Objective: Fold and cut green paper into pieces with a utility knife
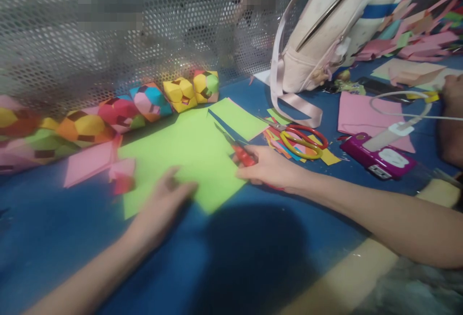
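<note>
My right hand point(269, 165) is closed around red-handled scissors point(245, 156), whose blades point up and left over a large lime-green sheet of paper point(202, 160). My left hand point(170, 192) is blurred by motion, its thumb and fingers apart, above the left part of that sheet. I cannot tell whether it touches the paper. A smaller green piece point(238, 117) lies just beyond the blades, and a dark gap of blue table shows between it and the big sheet. To the left, folded pink paper point(90, 163) lies beside the green.
Colourful folded-paper balls point(119, 115) line the perforated metal panel point(173, 30). Right of my hand lie red-and-yellow scissors point(300, 143) on paper scraps. Farther right are a purple charger point(378, 156) with a cable, pink paper point(361, 112), a backpack point(318, 30) and another person's hand point(452, 98).
</note>
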### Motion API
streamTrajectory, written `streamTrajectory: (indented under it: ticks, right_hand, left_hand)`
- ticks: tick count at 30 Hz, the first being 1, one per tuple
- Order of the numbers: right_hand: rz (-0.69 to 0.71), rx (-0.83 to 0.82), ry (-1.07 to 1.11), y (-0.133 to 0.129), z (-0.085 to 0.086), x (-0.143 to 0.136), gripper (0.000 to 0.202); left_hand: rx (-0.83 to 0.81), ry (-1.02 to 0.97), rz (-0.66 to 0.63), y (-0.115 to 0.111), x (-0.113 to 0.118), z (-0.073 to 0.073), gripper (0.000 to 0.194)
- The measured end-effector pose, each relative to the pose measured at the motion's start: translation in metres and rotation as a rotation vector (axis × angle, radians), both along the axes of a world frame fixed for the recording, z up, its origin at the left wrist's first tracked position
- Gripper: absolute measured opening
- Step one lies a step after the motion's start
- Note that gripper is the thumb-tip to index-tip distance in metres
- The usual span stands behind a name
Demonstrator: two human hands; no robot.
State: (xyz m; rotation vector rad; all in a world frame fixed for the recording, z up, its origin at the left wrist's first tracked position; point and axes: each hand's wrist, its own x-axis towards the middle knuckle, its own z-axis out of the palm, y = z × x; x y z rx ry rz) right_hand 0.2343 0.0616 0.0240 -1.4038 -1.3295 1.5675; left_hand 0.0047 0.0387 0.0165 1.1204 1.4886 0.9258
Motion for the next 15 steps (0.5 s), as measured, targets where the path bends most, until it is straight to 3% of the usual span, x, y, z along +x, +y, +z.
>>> streamTrajectory:
  ticks: [5, 12, 15]
  right_hand:
    - [0.046, 0.116, -0.138, 0.001, 0.006, 0.004, 0.028]
    - [-0.018, 0.038, 0.029, -0.005, 0.001, -0.002, 0.025]
    - [0.052, 0.032, 0.021, -0.012, 0.0, -0.008, 0.019]
  left_hand:
    - [0.08, 0.039, -0.046, 0.011, -0.006, 0.005, 0.044]
    - [-0.022, -0.127, 0.024, 0.006, 0.003, 0.005, 0.062]
    - [0.032, -0.023, 0.051, 0.003, 0.001, -0.001, 0.061]
